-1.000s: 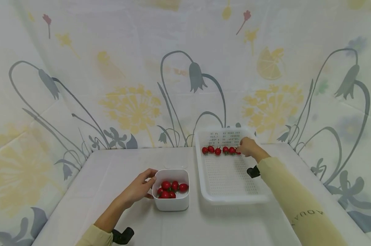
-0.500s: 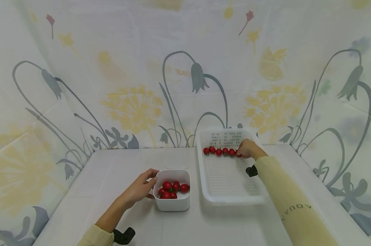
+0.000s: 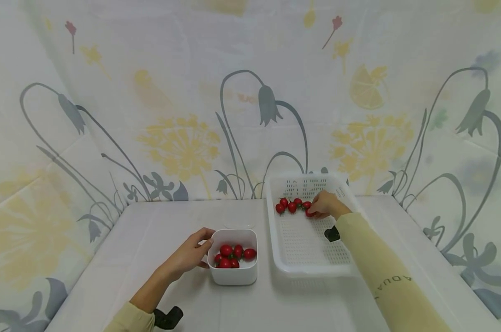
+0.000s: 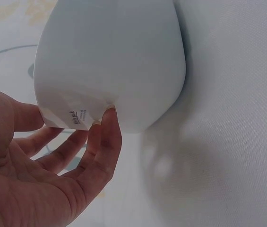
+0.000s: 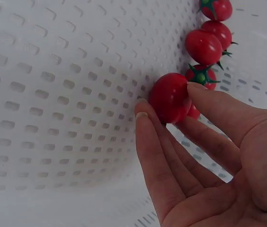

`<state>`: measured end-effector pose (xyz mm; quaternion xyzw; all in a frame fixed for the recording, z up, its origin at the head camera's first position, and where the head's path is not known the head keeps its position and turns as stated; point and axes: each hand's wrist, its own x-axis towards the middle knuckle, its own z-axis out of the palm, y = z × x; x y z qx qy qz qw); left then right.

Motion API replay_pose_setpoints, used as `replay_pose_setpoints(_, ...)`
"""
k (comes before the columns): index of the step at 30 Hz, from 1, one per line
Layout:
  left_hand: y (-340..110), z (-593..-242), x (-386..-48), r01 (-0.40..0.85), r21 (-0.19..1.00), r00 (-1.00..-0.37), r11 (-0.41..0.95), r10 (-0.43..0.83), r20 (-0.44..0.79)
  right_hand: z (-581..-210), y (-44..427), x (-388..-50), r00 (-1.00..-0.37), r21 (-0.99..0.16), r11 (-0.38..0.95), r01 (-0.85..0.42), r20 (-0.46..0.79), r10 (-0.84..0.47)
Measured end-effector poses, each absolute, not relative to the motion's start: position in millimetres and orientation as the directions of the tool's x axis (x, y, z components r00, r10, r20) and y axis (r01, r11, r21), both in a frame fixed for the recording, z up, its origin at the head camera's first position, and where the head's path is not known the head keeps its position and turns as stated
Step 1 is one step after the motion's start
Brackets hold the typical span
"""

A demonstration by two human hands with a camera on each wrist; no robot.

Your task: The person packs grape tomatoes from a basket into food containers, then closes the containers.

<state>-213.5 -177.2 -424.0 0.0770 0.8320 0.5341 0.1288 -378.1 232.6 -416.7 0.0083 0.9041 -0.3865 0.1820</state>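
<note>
Pale cloth, printed with grey bellflowers and yellow blossoms, hangs behind and at both sides of the white tabletop. On the tabletop stand 2 white containers: a small box and, just to its right, a larger basket with slotted walls and floor. Behind the box lies a clear piece with a rounded edge, too faint to name.

Both hands are at work. The left hand grips the left side of the box, thumb and fingers bent around it, near a small printed label. The right hand is inside the basket, pinching 1 tomato between thumb and fingertips, near the far end. At least 5 other tomatoes crowd beside it, some with green caps, in an uneven row toward the basket's left wall. That wall and the box's rim stand between the pinched tomato and the 6 visible tomatoes in the box.

The right sleeve, cream and lettered, crosses the basket's right wall and hides part of it. Black mounts sit at both wrists.
</note>
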Motion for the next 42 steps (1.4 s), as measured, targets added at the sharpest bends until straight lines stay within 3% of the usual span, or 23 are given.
replay_pose_setpoints(6, -176.7, -425.1, -214.5, -0.004, 0.907, -0.953, 0.422, 0.273, -0.132, -418.9, 220.2, -375.7, -0.934, -0.697, 0.684, 0.214, -0.352, -0.067)
replay_pose_setpoints(14, -175.3, -425.3, -214.8, -0.010, 0.906, -0.955, 0.422, 0.265, -0.134, -417.8, 213.0, -371.9, -0.933, -0.697, 0.691, 0.191, -0.347, -0.092)
replay_pose_setpoints(22, -174.9, -422.6, -211.8, -0.012, 0.908, -0.956, 0.419, 0.262, -0.134, -407.0, 218.3, -361.3, -0.927, -0.782, 0.622, 0.040, -0.262, -0.270)
replay_pose_setpoints(42, -173.8, -421.2, -210.5, -0.012, 0.907, -0.961, 0.420, 0.244, -0.126, -372.2, 228.0, -330.6, -0.903, -0.810, 0.573, -0.127, -0.144, -0.404)
